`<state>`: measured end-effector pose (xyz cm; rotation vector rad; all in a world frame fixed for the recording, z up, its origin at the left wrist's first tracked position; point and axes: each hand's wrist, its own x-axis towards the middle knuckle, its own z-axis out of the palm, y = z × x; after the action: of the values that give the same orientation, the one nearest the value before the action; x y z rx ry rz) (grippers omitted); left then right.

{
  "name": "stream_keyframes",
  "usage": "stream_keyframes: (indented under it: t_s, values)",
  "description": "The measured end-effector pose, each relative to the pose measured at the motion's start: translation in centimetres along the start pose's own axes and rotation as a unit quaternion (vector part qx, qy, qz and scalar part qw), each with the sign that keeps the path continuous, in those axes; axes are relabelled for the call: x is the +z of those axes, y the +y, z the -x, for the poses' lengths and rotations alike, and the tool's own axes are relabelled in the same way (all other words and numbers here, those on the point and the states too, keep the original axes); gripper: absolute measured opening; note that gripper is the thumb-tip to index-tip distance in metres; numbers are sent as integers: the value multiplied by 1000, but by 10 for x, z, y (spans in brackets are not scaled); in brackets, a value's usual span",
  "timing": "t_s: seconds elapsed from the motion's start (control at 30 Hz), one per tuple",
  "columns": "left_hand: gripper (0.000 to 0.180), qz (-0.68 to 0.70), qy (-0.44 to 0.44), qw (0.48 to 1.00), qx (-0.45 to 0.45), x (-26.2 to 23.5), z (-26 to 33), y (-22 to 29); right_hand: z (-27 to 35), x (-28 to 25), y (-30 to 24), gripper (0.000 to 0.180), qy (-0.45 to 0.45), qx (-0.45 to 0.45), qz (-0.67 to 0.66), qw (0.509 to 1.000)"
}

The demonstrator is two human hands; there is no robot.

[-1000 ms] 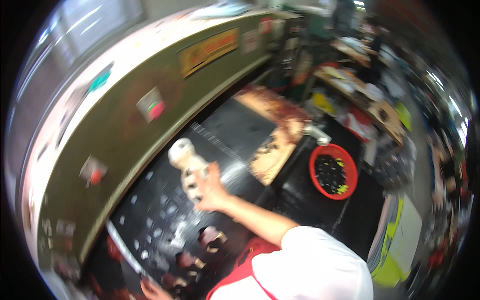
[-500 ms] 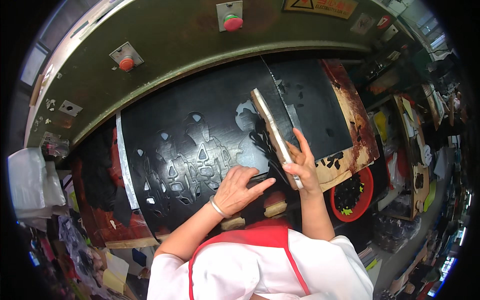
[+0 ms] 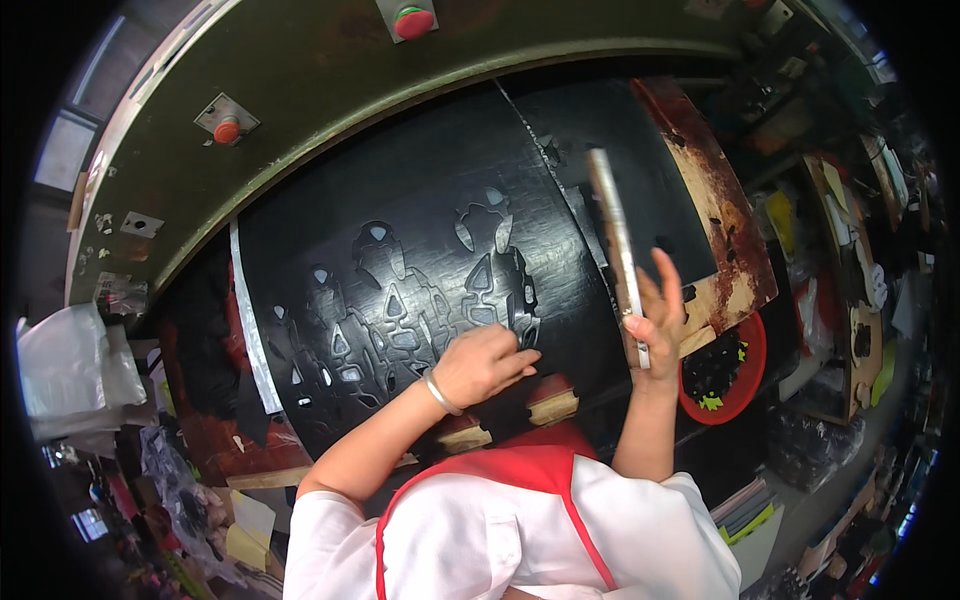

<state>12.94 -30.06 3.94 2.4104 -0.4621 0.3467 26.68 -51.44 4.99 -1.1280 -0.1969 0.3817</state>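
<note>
A large black sheet [image 3: 420, 220] with several cut-out shapes lies on the press bed under the green machine head [image 3: 300, 90]. My left hand [image 3: 485, 365], a bracelet at its wrist, rests fingertips down on the sheet's near edge, pinching at a cut piece by the holes. My right hand [image 3: 655, 315] holds a long flat metal cutting die [image 3: 615, 250] upright on edge over the right part of the sheet, fingers partly spread along it.
Red push buttons [image 3: 413, 20] sit on the machine front. A worn brown board [image 3: 715, 215] lies under the sheet at the right. A red bowl [image 3: 745, 385] with black and yellow offcuts stands at the right. White bags [image 3: 70, 370] and clutter fill the left.
My right hand has lifted the metal die and shifted it right, off the sheet's middle. My left hand has slid right along the sheet's near edge. The view has steadied over the bed.
</note>
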Motion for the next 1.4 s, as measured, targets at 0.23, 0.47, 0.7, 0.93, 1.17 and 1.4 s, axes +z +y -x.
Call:
stream_keyframes:
  t_s: [0.23,0.47,0.7,0.93,1.17,1.4]
  values:
    - [22,389,71,817,-420,-10,-1,-34,6,-69,1,87,141,-66,545,824]
    - [23,595,112,633,-482,-22,-12,-39,31,17,27,18,-28,-220,488,844]
    - [22,569,108,682,-446,-21,-15,-21,29,94,75,30,-48,-169,441,880]
    - [24,448,366,729,-365,-101,-65,-56,46,65,115,25,-33,-195,399,895]
    - [26,212,412,866,-186,-337,-76,-102,62,65,85,21,-91,-127,439,885]
    - [17,-159,161,974,12,-172,17,-34,55,84,70,18,-394,330,141,846]
